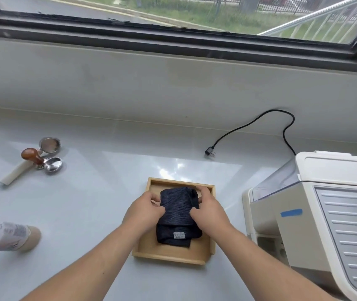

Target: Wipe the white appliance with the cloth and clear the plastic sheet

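So far left on the surface [99, 187] there's a bottle [8, 233] lying on its side, and behind it some coffee gear: a tamper [32, 156] with a wooden knob and a couple of metal baskets [52, 156]. None of that matters right now.

Middle is where the action is. The dark cloth [177, 213] sits folded in a shallow wooden tray [205, 253], label facing the camera. The left hand [145, 210] has its fingers [154, 197] curled onto the cloth's left edge, and the right hand [209, 208] is pinching the right edge, thumb on top. So both hands are closed on the cloth, one per side, with the cloth right between them and resting in the tray.

My take on doing this bit well: lift it straight up out of the tray with both sides kept bunched, so it doesn't flop open or drag the tray along.

Off to the right is the white appliance [325, 213], unplugged, its cord [249, 127] trailing behind. It's near the tray but apart from it, not yet wiped. I can't make out a plastic sheet for sure.
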Action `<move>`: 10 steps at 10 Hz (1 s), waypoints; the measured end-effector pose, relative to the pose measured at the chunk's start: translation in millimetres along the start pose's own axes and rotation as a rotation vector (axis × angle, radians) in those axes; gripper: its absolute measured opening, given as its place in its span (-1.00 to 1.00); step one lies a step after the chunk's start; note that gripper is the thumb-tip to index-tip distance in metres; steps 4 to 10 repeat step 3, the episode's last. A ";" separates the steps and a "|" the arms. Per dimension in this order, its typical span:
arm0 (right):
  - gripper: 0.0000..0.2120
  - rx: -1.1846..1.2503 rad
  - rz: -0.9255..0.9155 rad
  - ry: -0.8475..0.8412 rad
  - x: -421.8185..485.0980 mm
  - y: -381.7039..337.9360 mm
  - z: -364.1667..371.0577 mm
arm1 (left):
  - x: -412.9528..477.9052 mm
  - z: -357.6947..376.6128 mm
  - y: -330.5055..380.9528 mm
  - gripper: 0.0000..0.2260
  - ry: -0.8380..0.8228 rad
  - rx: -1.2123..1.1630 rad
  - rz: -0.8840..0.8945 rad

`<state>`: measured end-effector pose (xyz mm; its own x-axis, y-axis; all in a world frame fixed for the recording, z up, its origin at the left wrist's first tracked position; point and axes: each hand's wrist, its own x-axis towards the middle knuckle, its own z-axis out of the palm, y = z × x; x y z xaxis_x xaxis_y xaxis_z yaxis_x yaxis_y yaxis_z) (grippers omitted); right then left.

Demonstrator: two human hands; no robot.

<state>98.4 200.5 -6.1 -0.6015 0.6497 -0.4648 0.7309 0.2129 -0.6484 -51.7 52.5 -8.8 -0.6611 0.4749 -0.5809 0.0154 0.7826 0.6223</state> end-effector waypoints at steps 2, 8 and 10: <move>-0.59 -0.079 -0.065 0.088 1.1 -6.0 -16.6 | -5.6 -8.1 18.0 -0.75 0.053 0.109 0.088; -0.56 -0.102 -0.160 0.143 -0.1 -13.6 -26.5 | -9.5 -8.8 30.3 -0.63 0.142 0.199 0.198; -0.56 -0.102 -0.160 0.143 -0.1 -13.6 -26.5 | -9.5 -8.8 30.3 -0.63 0.142 0.199 0.198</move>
